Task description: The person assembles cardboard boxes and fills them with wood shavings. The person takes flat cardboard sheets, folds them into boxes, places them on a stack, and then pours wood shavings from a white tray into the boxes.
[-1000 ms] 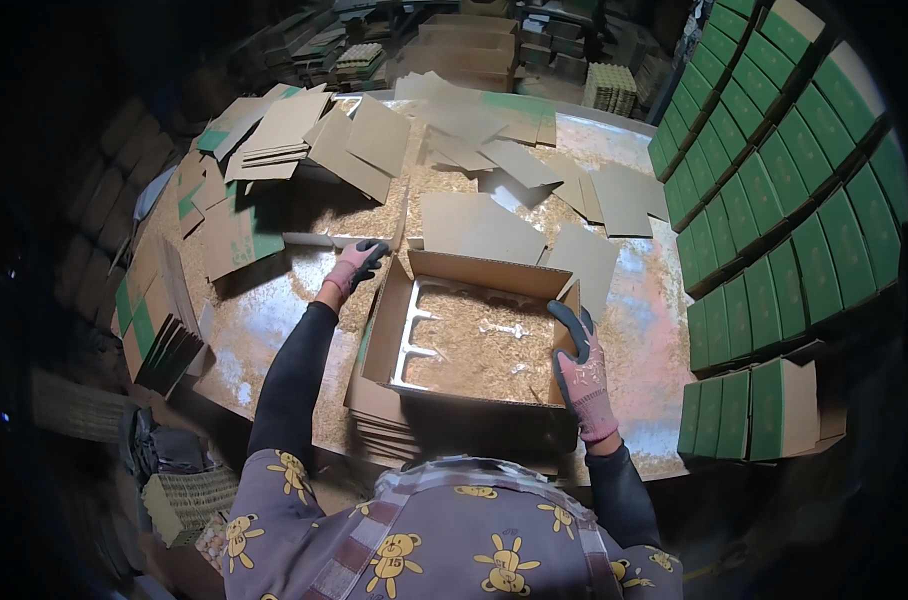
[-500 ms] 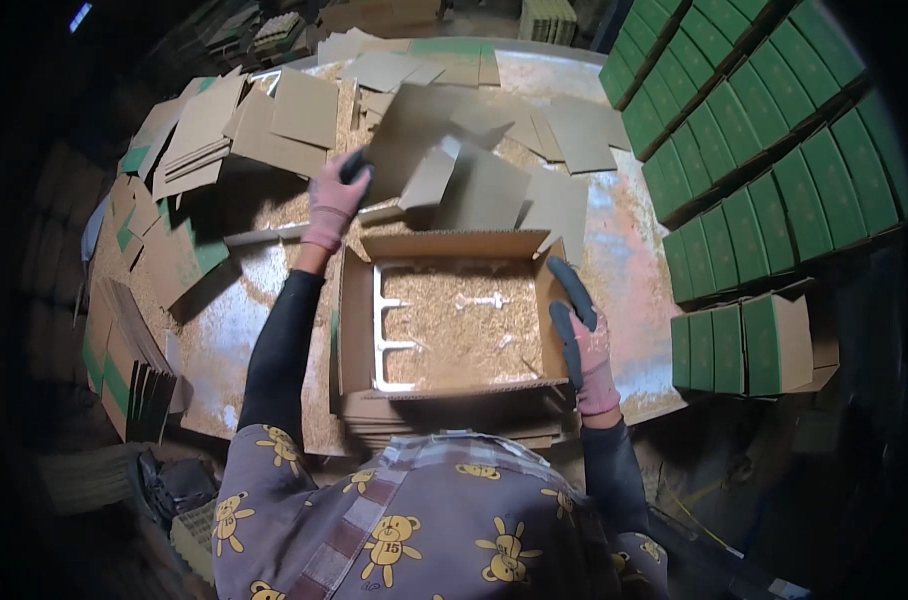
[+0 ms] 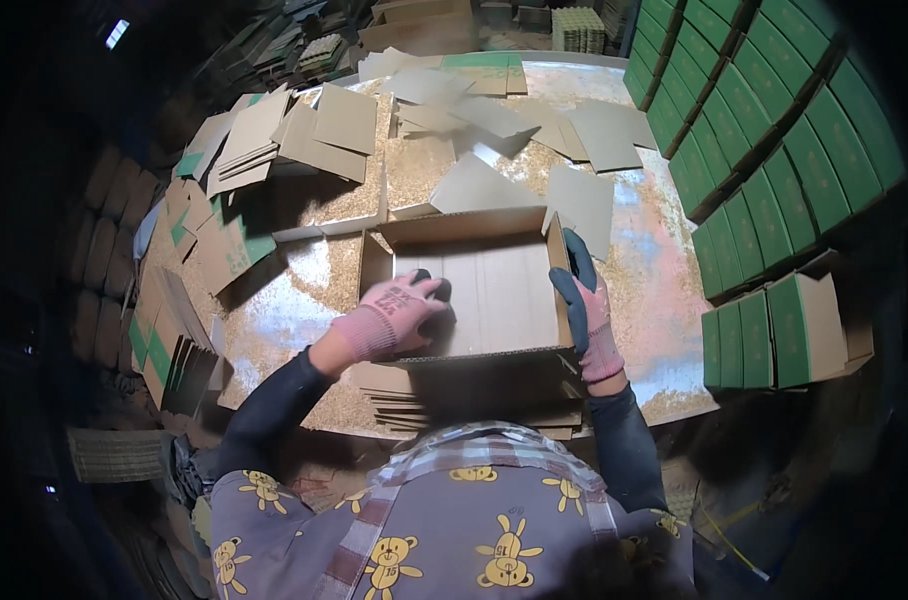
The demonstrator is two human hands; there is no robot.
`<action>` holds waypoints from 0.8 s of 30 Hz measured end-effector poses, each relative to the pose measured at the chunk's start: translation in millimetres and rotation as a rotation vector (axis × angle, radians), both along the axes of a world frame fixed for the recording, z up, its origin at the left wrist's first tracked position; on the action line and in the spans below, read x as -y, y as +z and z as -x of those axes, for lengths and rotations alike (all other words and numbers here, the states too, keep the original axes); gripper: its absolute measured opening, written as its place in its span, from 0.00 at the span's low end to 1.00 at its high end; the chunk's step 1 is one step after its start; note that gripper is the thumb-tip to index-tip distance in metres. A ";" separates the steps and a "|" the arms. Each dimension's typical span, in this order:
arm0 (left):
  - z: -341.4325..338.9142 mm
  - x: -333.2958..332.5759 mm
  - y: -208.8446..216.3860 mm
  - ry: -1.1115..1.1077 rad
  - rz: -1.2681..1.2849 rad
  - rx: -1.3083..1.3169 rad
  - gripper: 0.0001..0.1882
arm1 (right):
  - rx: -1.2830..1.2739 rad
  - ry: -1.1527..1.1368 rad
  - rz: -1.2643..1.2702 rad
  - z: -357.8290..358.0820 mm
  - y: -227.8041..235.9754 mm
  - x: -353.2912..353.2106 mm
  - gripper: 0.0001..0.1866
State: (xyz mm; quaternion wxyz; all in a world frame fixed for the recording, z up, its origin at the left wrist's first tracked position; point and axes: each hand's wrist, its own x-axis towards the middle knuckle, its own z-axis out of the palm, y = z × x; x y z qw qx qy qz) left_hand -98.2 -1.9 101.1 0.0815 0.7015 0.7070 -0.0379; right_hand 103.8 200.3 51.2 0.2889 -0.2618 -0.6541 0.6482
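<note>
An open cardboard box (image 3: 464,228) stands in front of me on the table. A flat cardboard sheet (image 3: 499,300) covers its bottom. My left hand (image 3: 394,312), in a pink glove with dark fingers, reaches over the left part of the sheet, fingers bent downward and apart, gripping nothing. Its fingertips are partly hidden. With the same kind of glove, my right hand (image 3: 589,310) holds the box's right wall, thumb at the near side and fingers along the wall. Beneath the box's near edge lies a stack of flat cardboard (image 3: 414,400).
Green boxes (image 3: 749,180) are stacked in rows along the right edge. Loose cardboard sheets (image 3: 474,185) lie beyond the box, with more cardboard pieces (image 3: 249,130) heaped at the far left. Folded cardboard (image 3: 169,340) stands at the left edge. Brown shavings (image 3: 309,280) litter the table.
My left hand has come from beyond the box's left corner into the box. A cardboard sheet now covers the shavings and white divider shape seen inside before. My right hand still holds the right wall.
</note>
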 end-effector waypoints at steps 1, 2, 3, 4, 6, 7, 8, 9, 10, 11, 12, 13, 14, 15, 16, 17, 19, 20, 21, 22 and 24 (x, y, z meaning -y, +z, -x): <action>5.7 5.4 -2.1 0.004 0.004 -0.004 0.22 | -0.112 -0.027 -0.055 7.0 -4.6 6.6 0.30; 16.4 7.3 -2.2 0.049 0.055 0.234 0.22 | -0.117 -0.024 -0.051 8.5 -1.8 12.2 0.30; 23.5 6.8 -2.7 0.088 0.097 0.482 0.23 | -0.261 -0.002 0.277 7.8 9.5 15.7 0.27; 31.9 6.2 3.6 0.209 -0.107 0.714 0.25 | -0.418 0.000 0.599 4.1 17.8 15.0 0.24; 45.3 21.1 13.9 0.543 -0.744 0.988 0.31 | -0.666 0.072 1.088 -36.5 5.5 -14.0 0.15; 50.6 20.4 -14.3 0.663 -0.798 1.119 0.31 | -0.333 0.046 0.755 -43.4 11.4 -0.7 0.21; 60.8 35.0 -66.0 0.787 -0.852 1.233 0.32 | -0.098 0.063 0.389 -34.4 -14.4 5.8 0.28; 38.7 31.3 -101.6 0.897 -0.691 1.196 0.32 | 0.267 0.044 -0.080 -20.9 -43.9 9.4 0.36; 17.3 27.8 -140.3 0.994 -0.522 1.159 0.31 | 0.550 -0.005 -0.434 -4.9 -73.9 13.4 0.44; 6.1 23.7 -135.8 0.947 -0.579 1.309 0.27 | 0.453 -0.052 -0.248 3.5 -85.2 19.3 0.51; -6.6 23.5 -123.4 0.898 -0.644 1.453 0.23 | 0.328 0.029 -0.049 1.6 -89.1 19.1 0.56; -9.5 28.7 -112.8 0.953 -0.561 1.295 0.21 | 0.211 0.051 -0.049 -7.4 -80.9 23.7 0.56; -16.6 24.4 -100.9 0.797 -0.587 1.288 0.23 | 0.089 0.085 -0.059 -18.9 -65.6 23.5 0.57; -15.8 20.2 -109.1 0.837 -0.537 1.358 0.25 | 0.051 0.062 0.070 -38.6 -58.0 18.6 0.52; -20.3 14.4 -124.9 0.735 -0.594 1.392 0.23 | 0.008 0.059 0.208 -62.9 -52.1 19.5 0.48; -24.7 10.4 -140.0 0.629 -0.650 1.426 0.22 | -0.033 0.032 0.333 -89.7 -28.6 10.0 0.47; -48.1 -17.1 -140.2 0.356 -0.750 1.412 0.22 | -0.079 -0.127 0.026 -143.4 -12.0 -26.0 0.46; -62.1 -44.1 -129.0 0.321 -0.730 1.414 0.22 | 0.074 -0.165 -0.153 -180.6 18.3 -50.7 0.42; -84.5 -75.6 -113.9 0.284 -0.685 1.438 0.23 | -0.044 -0.204 -0.200 -221.2 46.2 -63.5 0.35; -107.1 -99.7 -89.6 0.251 -0.671 1.452 0.24 | -0.172 -0.209 -0.251 -253.9 74.4 -77.0 0.29; -158.4 -160.1 -47.2 0.176 -0.621 1.552 0.26 | -0.358 -0.383 -0.344 -325.2 112.2 -111.8 0.27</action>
